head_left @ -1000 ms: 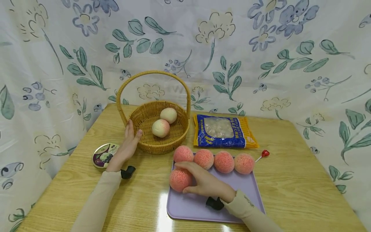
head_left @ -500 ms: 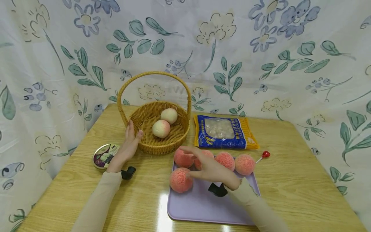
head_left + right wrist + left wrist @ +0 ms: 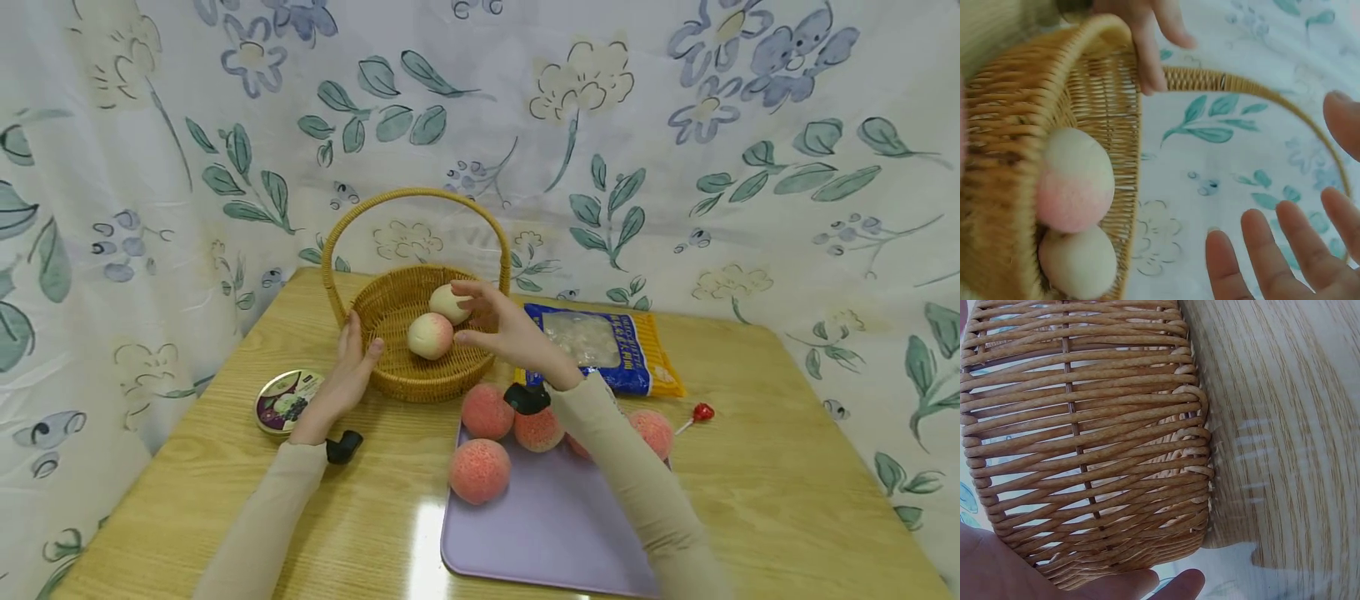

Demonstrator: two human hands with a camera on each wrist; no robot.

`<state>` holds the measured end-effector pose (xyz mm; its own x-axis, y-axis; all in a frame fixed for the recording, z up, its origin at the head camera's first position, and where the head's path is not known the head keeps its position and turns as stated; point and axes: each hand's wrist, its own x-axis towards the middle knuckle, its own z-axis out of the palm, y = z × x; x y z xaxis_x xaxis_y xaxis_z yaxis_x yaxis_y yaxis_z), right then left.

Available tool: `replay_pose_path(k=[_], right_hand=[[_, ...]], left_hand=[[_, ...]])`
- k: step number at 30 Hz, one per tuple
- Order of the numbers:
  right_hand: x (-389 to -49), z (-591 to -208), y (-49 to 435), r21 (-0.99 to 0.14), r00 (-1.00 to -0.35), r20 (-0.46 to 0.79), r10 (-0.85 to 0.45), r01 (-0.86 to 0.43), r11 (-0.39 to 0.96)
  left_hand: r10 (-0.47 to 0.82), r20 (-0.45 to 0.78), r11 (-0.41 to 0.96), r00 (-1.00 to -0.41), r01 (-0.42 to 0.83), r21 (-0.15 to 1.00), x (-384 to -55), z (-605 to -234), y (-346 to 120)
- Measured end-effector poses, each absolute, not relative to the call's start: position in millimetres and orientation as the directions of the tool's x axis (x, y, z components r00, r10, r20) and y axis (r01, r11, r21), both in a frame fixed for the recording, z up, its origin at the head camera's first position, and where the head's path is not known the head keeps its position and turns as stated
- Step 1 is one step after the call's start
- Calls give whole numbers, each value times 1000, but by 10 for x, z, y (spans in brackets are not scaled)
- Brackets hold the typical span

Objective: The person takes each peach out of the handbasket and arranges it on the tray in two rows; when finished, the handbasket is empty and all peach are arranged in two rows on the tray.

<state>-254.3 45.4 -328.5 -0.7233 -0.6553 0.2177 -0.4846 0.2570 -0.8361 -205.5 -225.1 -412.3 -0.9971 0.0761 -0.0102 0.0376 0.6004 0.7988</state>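
A wicker basket [image 3: 435, 387] with a tall arched handle stands at the table's far left, holding two pale, pink-blushed peaches [image 3: 431, 336]. My left hand [image 3: 345, 375] rests against its left side, fingers extended along the weave; the left wrist view has the woven wall [image 3: 1085, 437] up close. Over the basket's right rim hovers my right hand [image 3: 510, 329], fingers spread and nothing in them. It partly hides the rear peach [image 3: 447, 302]. In the right wrist view its fingers [image 3: 1260, 237] are apart from both peaches. Several rough pink balls [image 3: 480, 472] lie on a lilac tray [image 3: 540, 533], some behind my right arm.
Behind the tray lies a blue and yellow food packet [image 3: 637, 358] with a clear window, partly covered by my right hand. A red lollipop [image 3: 702, 412] is right of the tray. A round tin [image 3: 288, 402] sits by my left wrist. Floral cloth hangs behind.
My right hand has left the near-left pink ball on the tray and moved up and away to above the basket. The left hand stays at the basket; the head view has shifted slightly.
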Motion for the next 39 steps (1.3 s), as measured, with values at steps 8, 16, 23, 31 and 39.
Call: replay_pose_path(k=[8, 16, 23, 31, 39], right_hand=[[-2911, -3411, 96, -890, -790, 162, -592, -376, 258], [-3127, -3679, -142, -898, -842, 30, -539, -260, 355], [-3204, -3829, -203, -878, -847, -73, -527, -195, 436], [-3193, -3821, -313, -794, -741, -235, -628, -226, 564], [-3133, -3804, -491, -712, -582, -351, -733, -342, 613]], left_hand=[[88, -13, 589, -996, 42, 807, -2020, -4158, -2191], [87, -9, 596, -996, 45, 802, -2007, -4199, -2155], [82, -5, 592, -997, 44, 805, -2002, -4193, -2145], [66, -10, 609, -998, 32, 792, -2007, -4127, -2208], [48, 3, 599, -999, 31, 800, -2022, -4142, -2235]])
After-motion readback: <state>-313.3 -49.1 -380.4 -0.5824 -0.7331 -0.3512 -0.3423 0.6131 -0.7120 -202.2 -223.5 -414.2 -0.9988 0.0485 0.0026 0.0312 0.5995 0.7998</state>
